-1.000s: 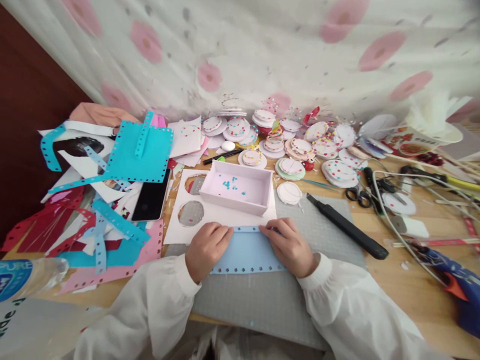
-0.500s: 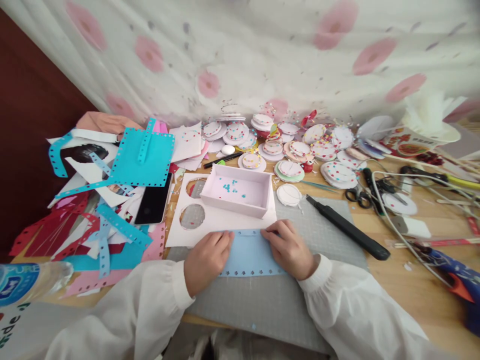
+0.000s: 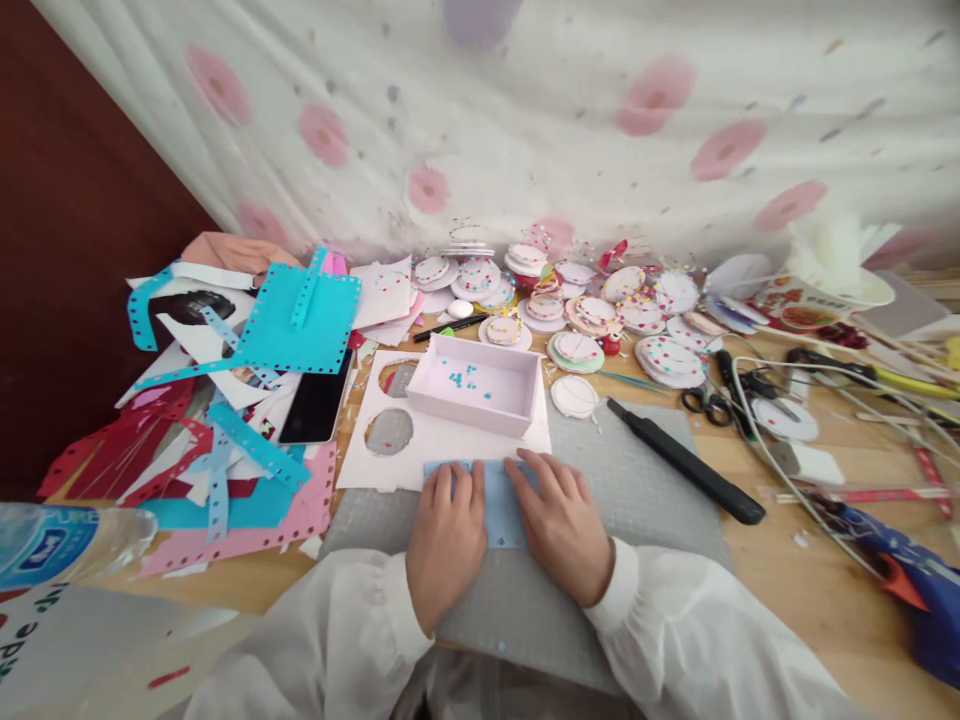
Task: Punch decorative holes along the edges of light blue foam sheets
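The left hand (image 3: 448, 535) and right hand (image 3: 564, 520) lay unclenched on light-blue punched paper (image 3: 504, 515) over the gray cutting mat (image 3: 645, 475), near a lilac box (image 3: 471, 407).

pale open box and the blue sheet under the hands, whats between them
In the head view, a strip of the holed white card lies between the box and the blue sheet.

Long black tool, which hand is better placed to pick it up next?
Probably the right hand: it is nearer the long black tool, with grey mat showing between them. The left hand lies farther off, beyond the right. Both rest on the blue sheet, so the right would have to lift off.
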### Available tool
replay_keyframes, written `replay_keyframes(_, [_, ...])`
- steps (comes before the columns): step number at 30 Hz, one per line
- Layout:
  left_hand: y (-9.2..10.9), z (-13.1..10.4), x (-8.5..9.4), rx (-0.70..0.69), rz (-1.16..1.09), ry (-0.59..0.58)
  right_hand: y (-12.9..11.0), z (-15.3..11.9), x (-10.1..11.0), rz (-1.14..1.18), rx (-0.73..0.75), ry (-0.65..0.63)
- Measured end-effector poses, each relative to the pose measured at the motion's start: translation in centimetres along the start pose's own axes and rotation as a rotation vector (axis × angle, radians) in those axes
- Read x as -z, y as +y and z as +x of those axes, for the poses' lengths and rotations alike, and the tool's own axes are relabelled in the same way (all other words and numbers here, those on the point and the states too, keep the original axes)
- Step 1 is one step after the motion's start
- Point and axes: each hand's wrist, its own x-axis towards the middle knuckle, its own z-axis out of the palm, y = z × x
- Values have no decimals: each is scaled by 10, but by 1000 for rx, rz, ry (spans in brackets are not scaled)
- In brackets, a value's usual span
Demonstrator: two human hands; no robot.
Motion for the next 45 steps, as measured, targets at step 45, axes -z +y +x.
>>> replay_keyframes(45, [-32, 12, 10, -67, -227, 32, 5, -29, 3, 219, -2, 43])
